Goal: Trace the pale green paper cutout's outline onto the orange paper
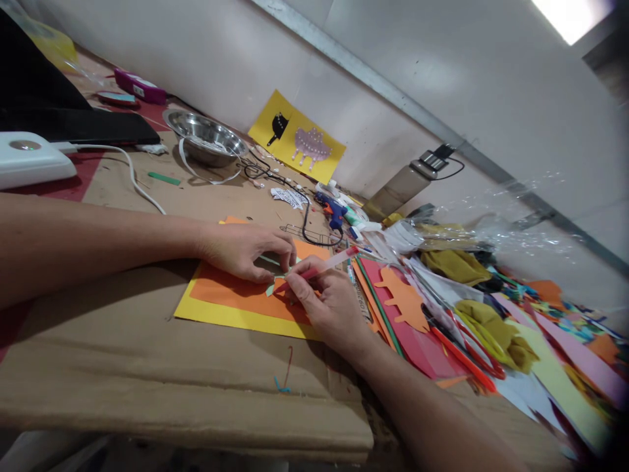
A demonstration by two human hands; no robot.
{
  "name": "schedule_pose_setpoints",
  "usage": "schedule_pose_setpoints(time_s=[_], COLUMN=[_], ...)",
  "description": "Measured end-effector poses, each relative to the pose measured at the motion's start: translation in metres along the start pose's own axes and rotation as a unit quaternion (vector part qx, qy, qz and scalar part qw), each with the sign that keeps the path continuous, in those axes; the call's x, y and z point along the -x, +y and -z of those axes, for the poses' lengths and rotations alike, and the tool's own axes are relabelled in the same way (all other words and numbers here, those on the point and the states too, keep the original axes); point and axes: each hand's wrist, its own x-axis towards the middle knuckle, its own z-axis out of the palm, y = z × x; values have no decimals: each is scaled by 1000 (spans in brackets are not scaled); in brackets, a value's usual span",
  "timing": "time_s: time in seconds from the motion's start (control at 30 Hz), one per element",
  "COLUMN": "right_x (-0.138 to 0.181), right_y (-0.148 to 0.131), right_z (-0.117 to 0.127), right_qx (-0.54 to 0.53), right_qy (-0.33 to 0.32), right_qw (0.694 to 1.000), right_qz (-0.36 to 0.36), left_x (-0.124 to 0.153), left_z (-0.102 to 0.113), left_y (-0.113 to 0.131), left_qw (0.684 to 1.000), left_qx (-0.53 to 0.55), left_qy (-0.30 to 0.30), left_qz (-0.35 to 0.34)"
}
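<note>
One steel bowl (205, 155) sits upper left, red-handled scissors (464, 360) lower right. At centre, the right hand (334, 305) pinches a red pen (337, 260), its tip beside a pale green cutout (270, 290) on orange paper (211, 288); the left hand (246, 252) curls over the cutout, grip unclear.

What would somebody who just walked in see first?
Probably the bright orange sheet on the yellow sheet in the middle, where the right hand holds a red pen close to the left hand. Next might come the yellow card with black and purple shapes, leaning by the wall at the back. The orange cut-out stands out too, lying on red paper to the right.
</note>
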Motion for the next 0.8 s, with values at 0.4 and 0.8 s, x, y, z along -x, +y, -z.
schedule_pose_setpoints(time_s=[0.4, 0.8], right_x=[0, 0], right_y=[0, -2], right_z=[-1, -1], right_qx=[-17, -21], right_qy=[0, 0], right_qw=[1000, 1000], right_qz=[-7, -8], left_x=[0, 0], left_z=[-1, 1], left_y=[0, 2], left_qw=[1000, 1000], left_qx=[3, 14], left_qy=[4, -9], left_qz=[4, -2])
